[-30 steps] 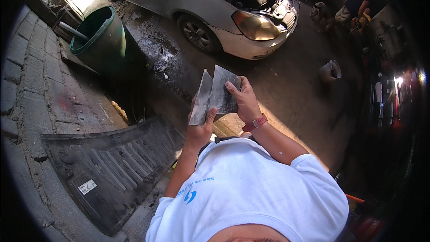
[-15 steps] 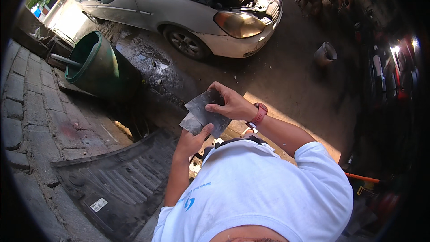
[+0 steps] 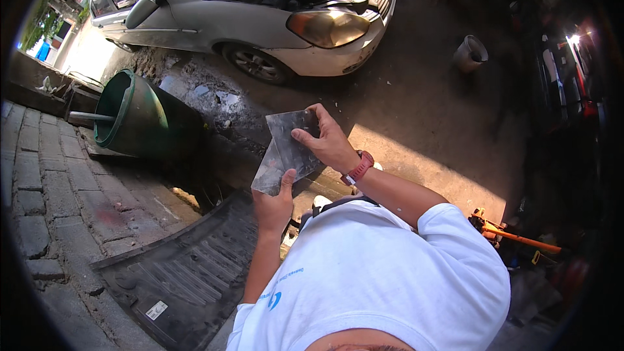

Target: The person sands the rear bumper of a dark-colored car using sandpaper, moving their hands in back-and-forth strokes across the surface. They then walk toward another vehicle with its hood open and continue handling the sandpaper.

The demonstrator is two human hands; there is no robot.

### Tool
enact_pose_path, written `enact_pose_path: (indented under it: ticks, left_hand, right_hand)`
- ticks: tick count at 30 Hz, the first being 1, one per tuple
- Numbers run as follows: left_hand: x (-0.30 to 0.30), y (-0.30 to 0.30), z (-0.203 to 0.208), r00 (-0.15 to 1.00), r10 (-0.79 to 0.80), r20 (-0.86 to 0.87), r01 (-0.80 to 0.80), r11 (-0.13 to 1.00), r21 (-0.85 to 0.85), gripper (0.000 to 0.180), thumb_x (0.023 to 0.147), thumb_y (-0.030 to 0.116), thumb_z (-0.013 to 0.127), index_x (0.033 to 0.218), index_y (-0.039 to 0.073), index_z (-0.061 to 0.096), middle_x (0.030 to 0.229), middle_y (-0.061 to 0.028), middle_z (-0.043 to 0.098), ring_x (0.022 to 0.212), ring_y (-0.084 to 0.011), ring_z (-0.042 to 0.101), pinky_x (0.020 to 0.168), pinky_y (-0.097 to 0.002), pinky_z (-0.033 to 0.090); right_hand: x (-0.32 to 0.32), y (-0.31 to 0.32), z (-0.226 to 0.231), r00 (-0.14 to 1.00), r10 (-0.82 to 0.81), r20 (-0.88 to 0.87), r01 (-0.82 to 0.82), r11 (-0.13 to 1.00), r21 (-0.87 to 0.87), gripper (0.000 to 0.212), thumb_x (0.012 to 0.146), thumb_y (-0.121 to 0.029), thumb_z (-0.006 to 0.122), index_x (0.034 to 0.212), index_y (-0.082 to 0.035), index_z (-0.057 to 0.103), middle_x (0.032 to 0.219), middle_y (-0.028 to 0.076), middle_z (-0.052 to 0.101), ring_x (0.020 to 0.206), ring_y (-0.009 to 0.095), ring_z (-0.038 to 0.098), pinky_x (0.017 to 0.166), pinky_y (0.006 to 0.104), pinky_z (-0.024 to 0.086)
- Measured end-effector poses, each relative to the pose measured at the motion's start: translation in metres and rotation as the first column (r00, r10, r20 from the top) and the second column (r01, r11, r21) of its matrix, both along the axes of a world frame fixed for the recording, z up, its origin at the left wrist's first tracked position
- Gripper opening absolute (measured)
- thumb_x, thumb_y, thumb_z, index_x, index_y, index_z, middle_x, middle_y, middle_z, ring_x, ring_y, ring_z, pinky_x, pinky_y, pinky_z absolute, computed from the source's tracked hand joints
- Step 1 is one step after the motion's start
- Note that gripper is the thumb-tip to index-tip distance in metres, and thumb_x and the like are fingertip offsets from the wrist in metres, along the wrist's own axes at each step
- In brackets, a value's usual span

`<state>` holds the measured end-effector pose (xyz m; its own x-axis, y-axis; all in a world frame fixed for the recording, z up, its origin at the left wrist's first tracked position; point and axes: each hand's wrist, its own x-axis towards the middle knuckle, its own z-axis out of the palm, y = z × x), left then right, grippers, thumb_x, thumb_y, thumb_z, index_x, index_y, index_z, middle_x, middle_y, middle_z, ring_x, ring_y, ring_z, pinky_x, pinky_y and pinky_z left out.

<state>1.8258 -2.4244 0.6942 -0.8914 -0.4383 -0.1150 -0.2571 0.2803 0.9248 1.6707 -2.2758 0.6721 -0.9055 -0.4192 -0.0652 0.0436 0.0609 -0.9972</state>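
In front of my waist, my right hand (image 3: pixel 330 144) grips a flat, dark grey rectangular sheet (image 3: pixel 291 133) with smudged faces. Its thumb lies on the sheet's near face and the fingers curl over the far edge. My left hand (image 3: pixel 273 205) pinches a smaller, lighter grey sheet (image 3: pixel 267 173), thumb extended upward along it. The two sheets overlap at an angle, their edges forming a notch on the left. Whether they are metal, plastic or paper I cannot tell. My left fingers are mostly hidden behind the sheets.
A white car (image 3: pixel 188 23) with its hood up stands ahead. A green barrel (image 3: pixel 153 120) holding a pipe is at left, beside grey blocks (image 3: pixel 62 201). A black ribbed panel (image 3: pixel 195 273) lies lower left. A bucket (image 3: pixel 470 54) and an orange-handled tool (image 3: pixel 523 238) are at right.
The lighter sheet has tilted more upright and shows more of its face beside the dark one. Both hands have shifted slightly left in view, still holding the sheets. The view has turned a little.
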Motion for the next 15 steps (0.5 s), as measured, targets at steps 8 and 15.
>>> enact_pose_path:
  ticks: [8,15]
  left_hand:
    - [-0.039,0.027,-0.009,0.854,-0.440,0.278,0.355,0.883,0.306,0.046,0.100,0.021,0.084,0.138,-0.001,0.067,0.130,-0.0093,0.075,0.121,-0.0203,0.068,0.106,-0.0378,0.053]
    - [-0.096,0.084,-0.026,0.924,-0.243,-0.294,0.370,0.388,0.844,0.106,0.100,0.071,0.067,0.172,0.003,0.030,0.161,-0.0119,0.055,0.145,-0.0221,0.058,0.122,-0.0395,0.045]
  right_hand:
    - [-0.015,0.079,0.001,0.876,0.404,-0.264,-0.379,0.914,0.143,0.048,0.103,-0.026,0.080,0.134,-0.001,0.053,0.089,0.022,0.076,0.082,0.034,0.077,0.078,0.0433,0.057]
    - [-0.073,0.137,-0.019,0.964,0.196,0.182,-0.154,0.963,-0.221,0.050,0.105,-0.037,0.081,0.131,-0.002,0.056,0.114,0.008,0.071,0.106,0.013,0.066,0.093,0.0346,0.055]
